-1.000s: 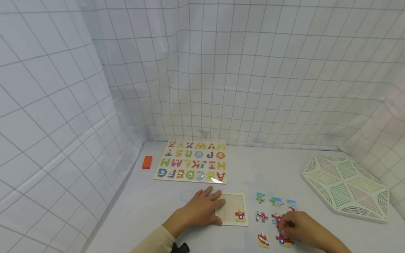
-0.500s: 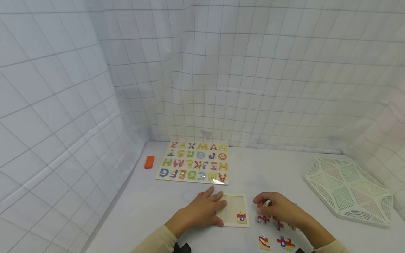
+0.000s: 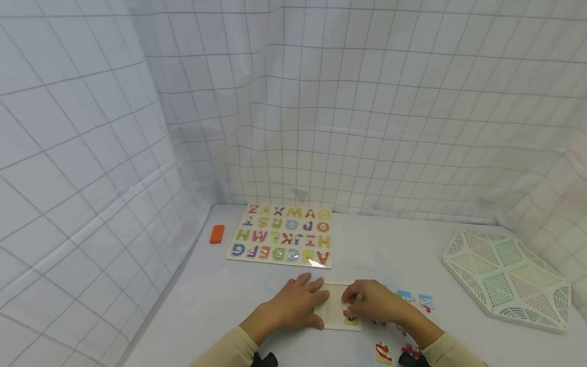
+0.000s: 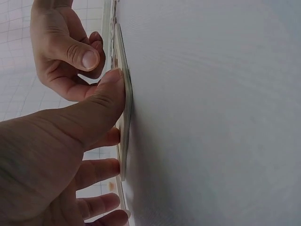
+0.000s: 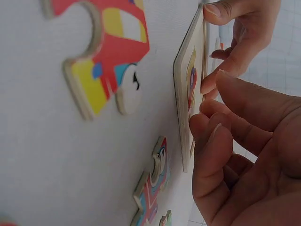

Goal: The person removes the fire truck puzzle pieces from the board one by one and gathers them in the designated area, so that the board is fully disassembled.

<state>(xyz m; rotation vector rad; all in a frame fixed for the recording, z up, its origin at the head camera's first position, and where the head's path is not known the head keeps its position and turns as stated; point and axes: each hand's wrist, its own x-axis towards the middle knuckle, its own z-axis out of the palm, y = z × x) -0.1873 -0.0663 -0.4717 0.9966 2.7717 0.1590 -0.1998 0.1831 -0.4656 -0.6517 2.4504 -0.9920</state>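
Observation:
My left hand [image 3: 298, 303] lies spread over the left side of a small wooden puzzle tray [image 3: 331, 320], with thumb and fingertips on its rim and base. One picture piece [image 3: 351, 321], red and yellow, lies flat in the tray's lower right corner. My right hand [image 3: 378, 303] reaches over the tray's right edge with curled fingers, its fingertips right at that piece. In the right wrist view its thumb [image 5: 233, 89] stands a little apart from the bent fingers. I cannot tell whether something is pinched between them.
Several loose jigsaw pieces [image 3: 426, 302] lie to the right, partly hidden under the right forearm. Behind the tray is an alphabet board [image 3: 279, 237] with an orange block [image 3: 217, 234] at its left. A pale patterned hexagonal panel [image 3: 506, 278] lies at the far right.
My right hand has moved from the lower right loose pieces, up past the left column of them, and then left onto the tray. My left hand has stayed in place.

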